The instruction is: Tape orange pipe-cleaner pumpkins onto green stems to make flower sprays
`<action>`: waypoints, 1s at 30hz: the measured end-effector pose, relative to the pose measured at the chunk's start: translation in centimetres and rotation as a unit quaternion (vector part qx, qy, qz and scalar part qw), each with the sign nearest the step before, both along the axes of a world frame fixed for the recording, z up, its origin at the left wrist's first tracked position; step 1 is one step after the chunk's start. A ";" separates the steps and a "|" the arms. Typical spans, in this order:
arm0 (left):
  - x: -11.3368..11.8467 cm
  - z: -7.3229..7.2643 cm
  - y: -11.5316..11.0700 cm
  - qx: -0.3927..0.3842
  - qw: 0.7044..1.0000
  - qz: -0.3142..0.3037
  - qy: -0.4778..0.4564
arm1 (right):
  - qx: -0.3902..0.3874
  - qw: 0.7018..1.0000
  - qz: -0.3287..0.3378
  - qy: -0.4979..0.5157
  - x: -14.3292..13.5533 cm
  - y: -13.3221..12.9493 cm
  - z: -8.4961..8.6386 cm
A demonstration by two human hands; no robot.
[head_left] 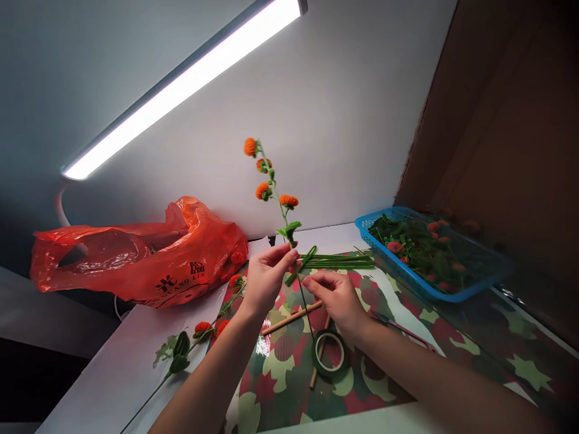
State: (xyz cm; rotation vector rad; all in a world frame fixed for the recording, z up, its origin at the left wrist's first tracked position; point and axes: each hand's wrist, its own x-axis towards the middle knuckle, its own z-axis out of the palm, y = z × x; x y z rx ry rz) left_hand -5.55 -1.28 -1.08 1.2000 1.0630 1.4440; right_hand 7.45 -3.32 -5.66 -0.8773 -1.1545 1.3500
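My left hand (pixel 265 277) pinches the stem of an artificial flower stalk (pixel 288 201) just below its green leaves. Several fluffy orange blooms run up the stalk, which stands upright and leans a little left. Close below, my right hand (pixel 337 295) has thumb and forefinger pressed together at the thin stem; what lies between those fingertips is too small to make out. The stem runs down toward a roll of dark green tape (pixel 315 355) at the mat's front. Behind my hands is a bent green fuzzy strip (pixel 308 258), beside a bundle of straight green stems (pixel 341 261).
Two wooden sticks (pixel 283 323) and a slim dark red-handled tool (pixel 407 333) lie on the patterned mat (pixel 283 386). At right is a blue basket (pixel 425 288) of leaves and orange flowers. A red plastic bag (pixel 136 259) and another flower stalk (pixel 181 358) lie left, beneath a lamp (pixel 190 87).
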 end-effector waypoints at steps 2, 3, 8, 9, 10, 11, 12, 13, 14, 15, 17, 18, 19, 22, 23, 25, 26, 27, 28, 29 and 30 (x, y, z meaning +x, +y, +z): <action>0.0 0.2 -0.1 0.011 1.000 0.016 0.020 | -0.003 1.000 0.000 -0.014 0.0 -0.1 0.3; 0.1 0.3 -0.1 0.012 0.999 0.020 0.025 | -0.009 1.000 0.011 -0.017 0.1 -0.2 0.6; -0.1 0.3 0.0 0.000 1.000 0.008 0.016 | -0.053 0.993 0.098 -0.028 0.7 0.0 1.8; -0.1 0.3 0.0 -0.006 1.000 -0.003 0.005 | -0.058 0.990 0.121 -0.036 0.9 0.1 2.0; -0.2 0.3 0.1 -0.016 1.000 -0.015 -0.010 | -0.062 0.987 0.141 -0.046 1.0 0.2 2.0; -0.3 0.2 0.1 -0.030 0.999 -0.030 -0.028 | -0.064 0.984 0.159 -0.053 1.2 0.3 2.0; -0.3 0.2 0.2 -0.047 0.997 -0.046 -0.048 | -0.065 0.981 0.174 -0.056 1.2 0.4 1.9; -0.4 0.2 0.2 -0.063 0.994 -0.063 -0.069 | -0.066 0.978 0.188 -0.055 1.3 0.5 1.8; -0.4 0.2 0.2 -0.077 0.990 -0.080 -0.089 | -0.066 0.977 0.199 -0.050 1.3 0.5 1.7; -0.4 0.3 0.2 -0.090 0.985 -0.100 -0.109 | -0.064 0.975 0.207 -0.042 1.3 0.6 1.6; -0.4 0.3 0.3 -0.112 0.972 -0.141 -0.148 | -0.054 0.974 0.217 -0.030 1.2 0.6 1.4; -0.4 0.4 0.2 -0.120 0.965 -0.160 -0.168 | -0.047 0.974 0.220 -0.027 1.1 0.6 1.3; -0.3 0.4 0.2 -0.126 0.958 -0.176 -0.187 | -0.039 0.974 0.220 -0.026 1.0 0.6 1.3; 0.0 0.5 -0.1 -0.120 0.943 -0.211 -0.227 | -0.022 0.982 0.185 -0.026 0.8 0.5 1.3; 0.2 0.6 -0.3 -0.111 0.944 -0.212 -0.225 | -0.020 0.986 0.162 -0.027 0.8 0.4 1.3; 0.6 0.5 -0.6 -0.079 0.963 -0.187 -0.178 | -0.011 0.993 0.112 -0.035 0.7 0.2 1.3; 0.7 0.5 -0.7 -0.057 0.975 -0.162 -0.138 | 0.000 0.995 0.090 -0.046 0.7 0.0 1.3; 0.8 0.4 -0.8 -0.038 0.986 -0.134 -0.095 | 0.014 0.996 0.070 -0.059 0.7 -0.2 1.3; 0.9 0.2 -0.8 -0.025 0.992 -0.108 -0.057 | 0.031 0.995 0.051 -0.074 0.7 -0.3 1.3; 0.9 0.1 -0.8 -0.020 0.996 -0.086 -0.032 | 0.047 0.994 0.034 -0.088 0.7 -0.5 1.4; 0.9 -0.1 -0.7 -0.021 0.997 -0.069 -0.021 | 0.056 0.994 0.022 -0.095 0.6 -0.6 1.4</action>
